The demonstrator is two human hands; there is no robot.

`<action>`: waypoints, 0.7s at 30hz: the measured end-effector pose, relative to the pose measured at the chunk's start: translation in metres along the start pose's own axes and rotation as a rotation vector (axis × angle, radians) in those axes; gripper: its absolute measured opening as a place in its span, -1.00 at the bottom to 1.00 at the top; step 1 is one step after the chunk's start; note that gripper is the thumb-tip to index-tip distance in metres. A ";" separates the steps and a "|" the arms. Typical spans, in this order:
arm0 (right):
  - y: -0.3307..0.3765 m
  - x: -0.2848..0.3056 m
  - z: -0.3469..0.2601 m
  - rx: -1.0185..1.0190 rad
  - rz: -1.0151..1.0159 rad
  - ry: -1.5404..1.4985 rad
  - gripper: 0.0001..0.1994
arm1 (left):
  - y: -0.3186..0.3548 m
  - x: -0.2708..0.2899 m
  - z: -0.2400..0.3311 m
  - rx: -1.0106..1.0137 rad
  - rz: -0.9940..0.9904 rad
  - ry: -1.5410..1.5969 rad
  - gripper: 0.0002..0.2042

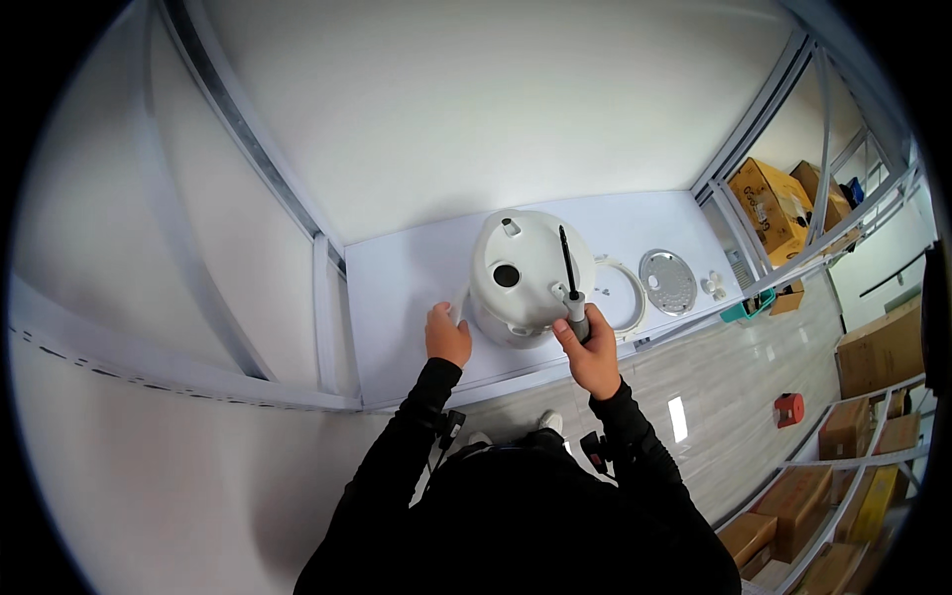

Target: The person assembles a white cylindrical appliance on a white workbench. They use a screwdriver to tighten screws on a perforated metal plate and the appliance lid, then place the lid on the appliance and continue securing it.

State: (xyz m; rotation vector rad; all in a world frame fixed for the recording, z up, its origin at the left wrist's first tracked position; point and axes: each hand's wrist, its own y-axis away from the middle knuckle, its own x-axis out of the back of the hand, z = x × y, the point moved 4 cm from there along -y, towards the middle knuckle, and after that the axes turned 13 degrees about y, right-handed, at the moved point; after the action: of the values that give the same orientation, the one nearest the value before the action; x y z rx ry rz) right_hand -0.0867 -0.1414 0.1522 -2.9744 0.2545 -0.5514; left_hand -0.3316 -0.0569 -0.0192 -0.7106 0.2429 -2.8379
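Note:
A white, round appliance body [535,243], pot-shaped, stands on the white table with a dark round hole and small fittings on its upward face. My right hand [592,352] is closed around the grey handle of a screwdriver [578,315], at the appliance's near right edge. The dark shaft points up and away over the white face; whether its tip touches anything I cannot tell. My left hand [448,335] is closed at the appliance's left side, its fingers on a white handle [460,304] there.
To the right on the table [407,258] lie a white ring [637,302], a perforated grey metal disc [668,282] and small white parts [713,286]. White frame posts flank the table. A yellow carton [771,213], a red stool [789,410] and shelves of boxes are farther right.

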 end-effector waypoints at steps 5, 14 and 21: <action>-0.001 0.002 -0.007 0.024 0.016 0.078 -0.73 | -0.006 0.010 0.009 0.038 -0.124 -0.116 -0.61; -0.003 0.004 -0.003 0.008 0.034 0.100 -0.71 | -0.004 0.009 0.000 0.128 -0.160 -0.095 -0.61; -0.013 0.023 0.003 0.090 0.192 0.249 -0.74 | -0.008 0.026 0.031 0.099 -0.082 -0.196 -0.58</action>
State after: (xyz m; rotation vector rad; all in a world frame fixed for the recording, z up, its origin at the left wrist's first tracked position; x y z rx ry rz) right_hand -0.0626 -0.1332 0.1595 -2.7518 0.5158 -0.8825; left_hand -0.3407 -0.0590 0.0216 -0.9896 0.0420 -2.8067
